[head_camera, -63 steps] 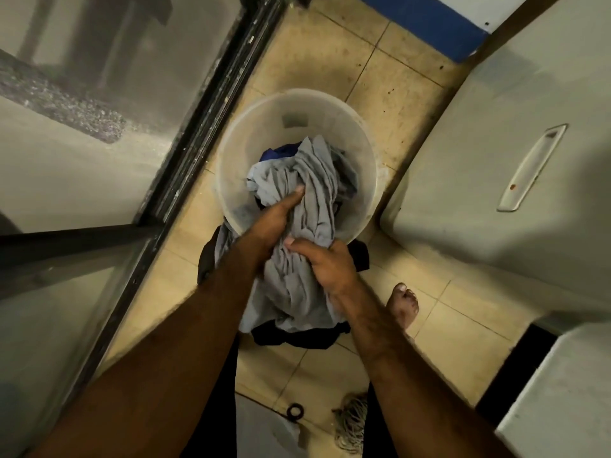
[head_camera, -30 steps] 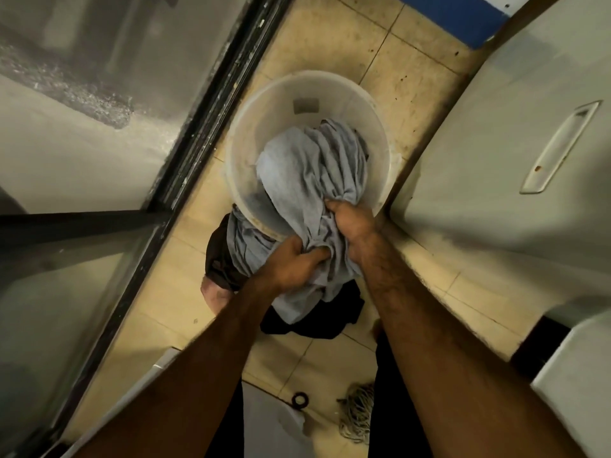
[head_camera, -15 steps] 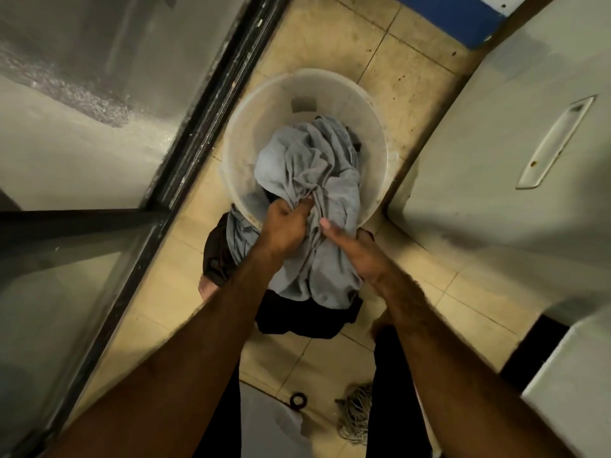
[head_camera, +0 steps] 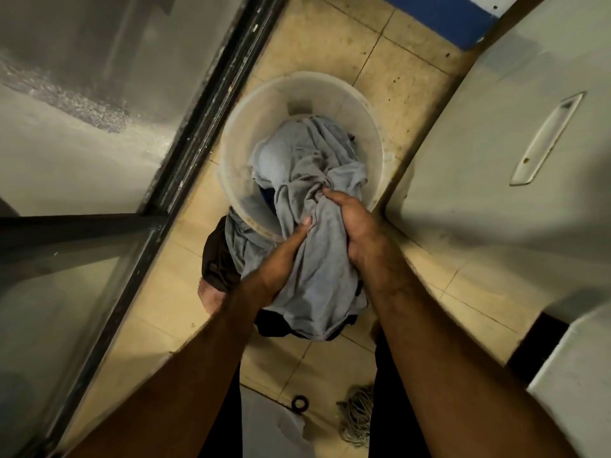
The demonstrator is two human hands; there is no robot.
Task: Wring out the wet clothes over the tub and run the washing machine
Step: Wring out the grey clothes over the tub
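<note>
Left hand (head_camera: 283, 257), right hand (head_camera: 353, 223) both gripping grey garment (head_camera: 319, 292) over white tub (head_camera: 261, 117).

left grip (head_camera: 283, 251): fingers curled, thumb up | right grip (head_camera: 353, 223): clenched, back upward | forearms extended

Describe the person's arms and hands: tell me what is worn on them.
No sleeves show: the left forearm and the right forearm are bare up to the frame's edge. The left hand and the right hand wear no gloves, and no ring, watch or bracelet is visible. Fine hair shows on the right forearm.
</note>
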